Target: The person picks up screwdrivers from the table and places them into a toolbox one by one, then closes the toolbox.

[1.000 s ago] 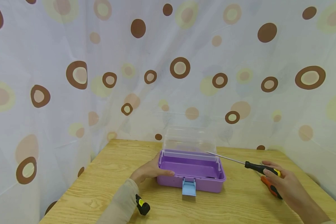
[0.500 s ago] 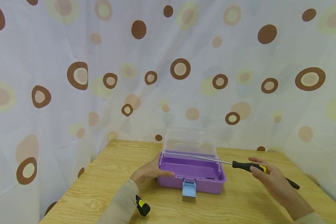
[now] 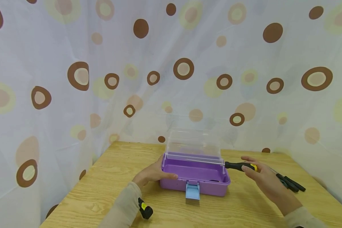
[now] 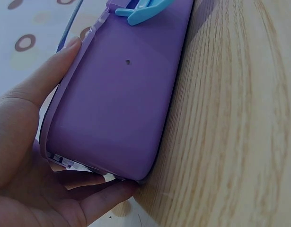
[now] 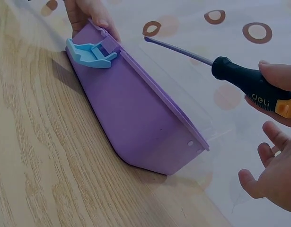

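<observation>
A purple toolbox [image 3: 208, 189] stands on the wooden table, its clear lid [image 3: 193, 139] raised at the back and its light blue latch [image 3: 192, 192] hanging down in front. My left hand [image 3: 151, 174] grips the box's left end, thumb along the front rim and fingers around the side [image 4: 22, 137]. Between thumb and fingers, my right hand [image 3: 266, 182] holds a black-and-yellow screwdriver [image 3: 237, 166] by its handle. Its metal shaft points left and overlaps the box opening in the head view. One small dark thing [image 3: 214, 181] lies inside the box near the front right.
Beside my left sleeve lies a black-and-yellow handle [image 3: 145, 209], partly hidden by the forearm. Several dark-handled tools [image 3: 290, 183] lie on the table right of my right hand. A dotted curtain [image 3: 199, 95] hangs behind the table [image 3: 222, 212].
My right hand has moved left with the screwdriver, bringing its shaft over the box in the head view. Tools on the right are more exposed. The left hand and toolbox stay put.
</observation>
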{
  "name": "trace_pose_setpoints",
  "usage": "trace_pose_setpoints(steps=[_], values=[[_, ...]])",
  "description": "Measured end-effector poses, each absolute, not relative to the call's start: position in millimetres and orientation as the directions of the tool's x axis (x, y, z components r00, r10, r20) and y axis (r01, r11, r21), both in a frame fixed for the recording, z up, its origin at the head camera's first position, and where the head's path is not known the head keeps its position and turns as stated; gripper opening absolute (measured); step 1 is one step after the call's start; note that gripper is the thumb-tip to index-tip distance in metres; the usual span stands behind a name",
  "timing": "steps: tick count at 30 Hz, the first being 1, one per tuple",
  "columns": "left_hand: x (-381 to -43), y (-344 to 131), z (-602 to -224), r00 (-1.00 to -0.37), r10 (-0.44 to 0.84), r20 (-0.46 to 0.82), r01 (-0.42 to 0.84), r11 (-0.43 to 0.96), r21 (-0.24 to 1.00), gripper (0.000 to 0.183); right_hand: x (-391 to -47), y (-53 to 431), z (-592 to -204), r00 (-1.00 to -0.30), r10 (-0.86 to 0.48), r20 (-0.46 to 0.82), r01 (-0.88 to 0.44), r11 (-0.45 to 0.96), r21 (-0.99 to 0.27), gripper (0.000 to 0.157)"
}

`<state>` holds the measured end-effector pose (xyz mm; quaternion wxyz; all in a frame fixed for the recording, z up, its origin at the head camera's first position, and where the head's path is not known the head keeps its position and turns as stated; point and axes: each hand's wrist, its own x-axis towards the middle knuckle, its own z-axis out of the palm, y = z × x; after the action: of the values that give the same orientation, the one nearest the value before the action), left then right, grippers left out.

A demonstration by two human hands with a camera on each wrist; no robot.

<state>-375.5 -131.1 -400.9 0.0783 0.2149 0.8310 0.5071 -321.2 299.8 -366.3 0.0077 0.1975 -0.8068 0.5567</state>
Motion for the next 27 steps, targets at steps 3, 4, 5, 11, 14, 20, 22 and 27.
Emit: trace_pose_setpoints(steps=[3, 4, 5, 11, 14, 20, 22, 27], values=[[-375.7, -131.7, -400.9, -0.898, 0.432, 0.085, 0.275, 0.4, 0.875, 0.121, -326.7, 292.7, -367.3, -0.925, -0.312, 0.218, -0.315, 0.308, -0.898, 0.064], [-375.5, -132.0, -400.8, -0.899, 0.43, 0.082, 0.273, 0.404, 0.873, 0.122, -328.7, 290.2, -367.7, -0.926, -0.312, 0.212, -0.31, 0.31, -0.899, 0.065], [-375.6, -132.3, -400.8, -0.901, 0.426, 0.08, 0.27, 0.408, 0.872, 0.122, -331.0, 287.4, -368.3, -0.926, -0.316, 0.208, -0.306, 0.304, -0.902, 0.065], [-375.2, -132.4, -400.1, -0.907, 0.416, 0.073, 0.262, 0.419, 0.869, 0.123, -341.9, 270.4, -370.8, -0.929, -0.325, 0.178, -0.278, 0.293, -0.915, 0.058], [-375.6, -130.3, -399.9, -0.902, 0.425, 0.073, 0.26, 0.401, 0.879, 0.122, -343.3, 263.7, -371.5, -0.937, -0.316, 0.149, -0.254, 0.325, -0.911, 0.067], [-376.3, -127.7, -399.4, -0.891, 0.447, 0.084, 0.27, 0.373, 0.888, 0.12, -350.5, 250.4, -377.2, -0.938, -0.317, 0.142, -0.25, 0.334, -0.909, 0.077], [-375.7, -128.2, -399.3, -0.891, 0.446, 0.083, 0.272, 0.379, 0.884, 0.12, -352.1, 246.4, -379.3, -0.941, -0.315, 0.127, -0.238, 0.345, -0.908, 0.08], [-375.1, -129.9, -399.2, -0.895, 0.438, 0.083, 0.269, 0.383, 0.884, 0.123, -351.4, 238.6, -377.8, -0.943, -0.311, 0.118, -0.241, 0.392, -0.888, 0.077]])
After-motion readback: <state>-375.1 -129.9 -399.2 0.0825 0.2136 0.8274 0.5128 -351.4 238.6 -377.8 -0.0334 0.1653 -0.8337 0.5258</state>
